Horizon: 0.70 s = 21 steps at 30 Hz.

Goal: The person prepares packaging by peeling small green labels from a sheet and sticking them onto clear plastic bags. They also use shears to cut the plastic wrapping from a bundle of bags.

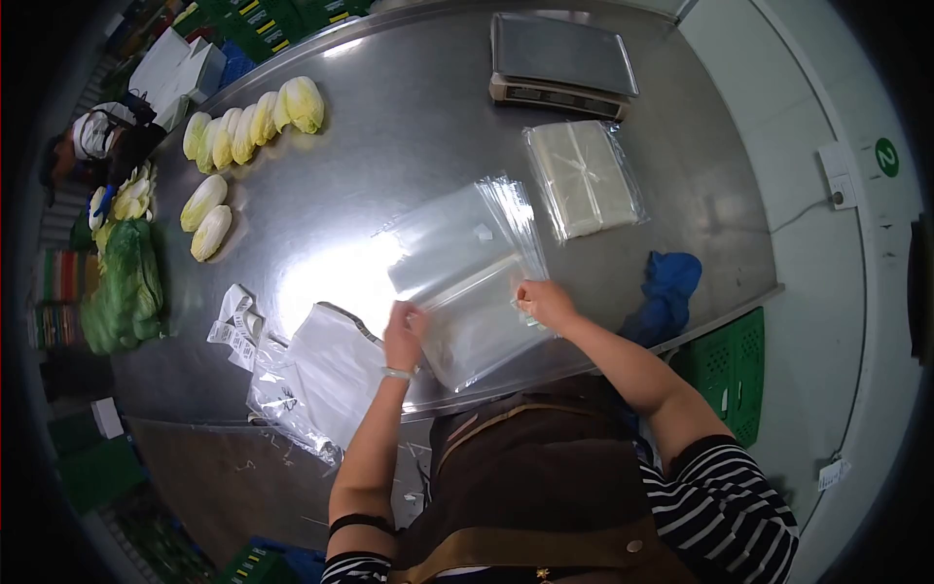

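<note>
Clear plastic bags (457,234) lie fanned in a loose stack on the steel table in front of me. One clear plastic bag (477,336) lies nearest my body, over the lower part of the stack. My right hand (545,302) is closed in a pinch at this bag's right edge. At the bag's left edge is my left hand (403,333), a bracelet on its wrist; its fingers are smeared by motion, and their grip does not show clearly. White packaging (336,365) lies just left of that hand.
Napa cabbages (255,122) line the far left, with two more cabbages (206,216) nearer. A scale (562,60) stands at the back, a wrapped bundle (586,180) before it. Blue crumpled material (669,292) lies right. A person (102,136) works beyond the left edge.
</note>
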Motion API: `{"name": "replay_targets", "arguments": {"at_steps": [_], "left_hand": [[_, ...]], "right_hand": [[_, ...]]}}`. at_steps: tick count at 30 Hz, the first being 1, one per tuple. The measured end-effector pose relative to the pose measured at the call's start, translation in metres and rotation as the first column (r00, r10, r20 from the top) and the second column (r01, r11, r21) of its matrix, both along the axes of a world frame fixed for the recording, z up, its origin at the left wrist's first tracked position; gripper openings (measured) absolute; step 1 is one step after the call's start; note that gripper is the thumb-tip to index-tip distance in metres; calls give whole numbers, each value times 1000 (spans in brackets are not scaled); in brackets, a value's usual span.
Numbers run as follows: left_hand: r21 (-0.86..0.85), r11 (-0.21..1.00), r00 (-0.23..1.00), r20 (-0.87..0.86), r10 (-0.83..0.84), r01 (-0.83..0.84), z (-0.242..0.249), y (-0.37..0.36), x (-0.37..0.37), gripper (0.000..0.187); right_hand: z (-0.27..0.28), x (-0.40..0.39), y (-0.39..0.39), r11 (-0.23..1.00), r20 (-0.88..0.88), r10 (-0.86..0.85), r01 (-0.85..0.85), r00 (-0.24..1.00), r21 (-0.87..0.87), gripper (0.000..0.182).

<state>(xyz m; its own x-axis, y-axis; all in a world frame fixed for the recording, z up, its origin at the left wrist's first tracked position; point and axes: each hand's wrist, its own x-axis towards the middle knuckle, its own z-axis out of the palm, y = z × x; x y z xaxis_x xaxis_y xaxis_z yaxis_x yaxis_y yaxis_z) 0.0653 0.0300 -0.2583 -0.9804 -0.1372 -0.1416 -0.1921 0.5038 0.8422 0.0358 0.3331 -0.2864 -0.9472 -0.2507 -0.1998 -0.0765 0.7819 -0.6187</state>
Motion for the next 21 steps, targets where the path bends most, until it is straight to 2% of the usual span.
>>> {"name": "replay_targets", "arguments": {"at_steps": [1, 2, 5, 6, 7, 8, 9, 10, 11, 12, 13, 15, 16, 17, 18, 19, 20, 21], "left_hand": [[-102, 943, 949, 43, -312, 315, -13, 4, 15, 20], [-355, 741, 742, -164, -649, 570, -28, 6, 20, 19], [-165, 772, 782, -2, -623, 614, -39, -2, 24, 20], [-93, 836, 836, -50, -547, 542, -43, -1, 22, 19], [-59, 850, 852, 30, -522, 523, -37, 0, 19, 19], [-29, 867, 865, 104, -492, 497, -31, 0, 14, 20], [0, 884, 869, 180, -460, 468, -24, -1, 9, 20], [154, 963, 943, 217, -252, 222, -22, -5, 3, 20], [286, 957, 958, 285, -43, -42, -20, -11, -4, 20], [366, 871, 940, 222, 259, -326, -14, -17, -14, 19], [454, 693, 820, 184, 541, -560, -7, -20, -19, 19], [153, 912, 912, -105, 397, -380, 1, -14, -7, 20], [-31, 955, 932, -227, 281, -295, 4, -10, 0, 20], [-52, 998, 989, -141, -43, 36, 0, -5, 11, 23], [-41, 929, 928, -47, -370, 368, -7, -1, 23, 26], [-180, 761, 737, -187, -649, 624, -11, 3, 26, 35], [-347, 666, 696, -49, -716, 660, -14, 6, 37, 36], [-296, 694, 722, -20, -691, 656, -20, 4, 38, 33]], "right_hand": [[-4, -2, -3, 995, -38, 37, -33, 999, 98, 26], [-7, -1, -7, 979, -69, 72, -57, 995, 195, 26], [16, -15, -5, 878, -75, 52, -10, 996, 478, 28], [22, -20, 1, 957, 33, -24, 14, 999, 290, 29], [28, -26, 9, 993, 155, -73, 58, 985, 98, 29], [35, -31, 16, 989, 275, -93, 122, 957, -88, 30], [46, -32, 16, 966, 344, -88, 164, 935, -199, 30], [59, -32, 15, 928, 411, -78, 217, 909, -304, 31], [65, -31, 14, 873, 473, -63, 278, 879, -401, 31], [61, -28, 13, 909, 406, -12, 179, 914, -376, 30], [52, -23, 11, 936, 340, 45, 80, 939, -343, 28], [36, -14, 2, 975, 229, 134, -87, 964, -206, 26], [29, -11, -5, 983, 181, 165, -148, 969, -105, 25], [22, -11, -10, 980, 137, 197, -199, 971, 0, 25], [14, -12, -15, 971, 72, 213, -219, 974, 93, 24], [9, -12, -20, 956, 10, 230, -227, 973, 187, 25], [3, -10, -21, 932, -48, 249, -226, 967, 282, 25], [4, -14, -21, 921, 8, 218, -209, 976, 330, 25]]}}
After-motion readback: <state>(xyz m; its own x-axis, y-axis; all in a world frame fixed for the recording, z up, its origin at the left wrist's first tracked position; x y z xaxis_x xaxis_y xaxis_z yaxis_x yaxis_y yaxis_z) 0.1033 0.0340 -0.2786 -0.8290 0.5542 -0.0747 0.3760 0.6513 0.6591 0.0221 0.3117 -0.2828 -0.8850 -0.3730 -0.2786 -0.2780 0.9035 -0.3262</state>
